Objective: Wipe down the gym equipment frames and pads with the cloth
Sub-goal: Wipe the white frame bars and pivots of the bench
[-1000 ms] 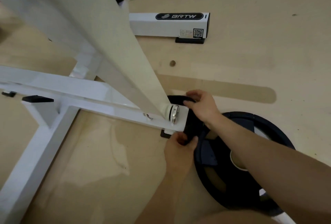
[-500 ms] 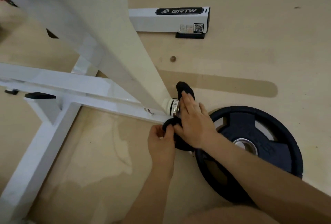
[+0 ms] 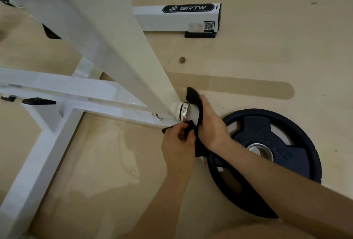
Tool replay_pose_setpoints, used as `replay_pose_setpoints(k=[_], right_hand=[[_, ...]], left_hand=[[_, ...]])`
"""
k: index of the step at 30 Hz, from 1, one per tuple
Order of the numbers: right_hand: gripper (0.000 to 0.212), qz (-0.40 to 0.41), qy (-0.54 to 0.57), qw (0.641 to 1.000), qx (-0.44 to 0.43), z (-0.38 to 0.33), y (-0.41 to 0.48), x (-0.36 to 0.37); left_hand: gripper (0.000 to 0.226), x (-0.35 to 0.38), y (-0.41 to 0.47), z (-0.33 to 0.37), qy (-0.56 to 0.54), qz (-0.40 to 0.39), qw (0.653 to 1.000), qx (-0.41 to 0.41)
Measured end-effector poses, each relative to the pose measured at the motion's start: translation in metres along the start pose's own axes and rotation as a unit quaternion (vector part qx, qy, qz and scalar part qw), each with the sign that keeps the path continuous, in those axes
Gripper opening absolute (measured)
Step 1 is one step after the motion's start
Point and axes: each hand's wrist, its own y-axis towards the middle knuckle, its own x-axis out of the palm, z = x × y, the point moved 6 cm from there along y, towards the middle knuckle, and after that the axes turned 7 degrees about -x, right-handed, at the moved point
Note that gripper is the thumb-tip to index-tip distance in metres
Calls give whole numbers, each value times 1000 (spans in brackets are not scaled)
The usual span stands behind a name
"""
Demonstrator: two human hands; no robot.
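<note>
- Head view, the task's thing: the black cloth lies looped over the outer end of the chrome-ringed peg at the foot of the white frame. Its upper tip pokes out past the fingers and its lower end is bunched just below the peg.
- Head view, the grips: the right hand lies with fairly straight fingers flat on the cloth, pressing it against the peg's end. The left hand has its fingers curled and pinches the bunched lower end.
- The right hand only presses, so a hard tug from the left hand could drag the cloth from under the palm and off the peg, leaving the end face unwiped.
- Nothing holds the free upper tip, so it could flop aside and the far side of the ring would be missed.
- The weight plate lies on the floor just beside the right wrist, so a wide sweep could knock the forearm on its rim.
- The corner where the peg meets the frame looks tight, so the cloth could snag there or the knuckles could scrape.
</note>
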Motion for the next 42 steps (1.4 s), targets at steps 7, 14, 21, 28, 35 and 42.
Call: replay_pose_setpoints(k=[7, 14, 21, 28, 35, 42], right_hand=[[66, -33, -218, 974, -50, -2, -30, 29], [54, 22, -41, 996, 78, 13, 9, -12], [31, 105, 344, 924, 127, -31, 25, -32], [101, -165, -266, 946, -88, -37, 25, 12], [61, -92, -33, 995, -16, -41, 51, 12], [81, 170, 145, 968, -110, -142, 41, -24]], left_hand=[[25, -6, 6, -3, 71, -29, 995, 66], [7, -3, 9, -20, -151, -14, 973, -171], [17, -9, 10, -14, -305, -74, 913, -261], [11, -54, 9, -5, -317, 98, 928, -168], [56, -65, 9, 13, -250, 92, 957, -112], [48, -129, 23, 48, -352, 159, 922, -17]])
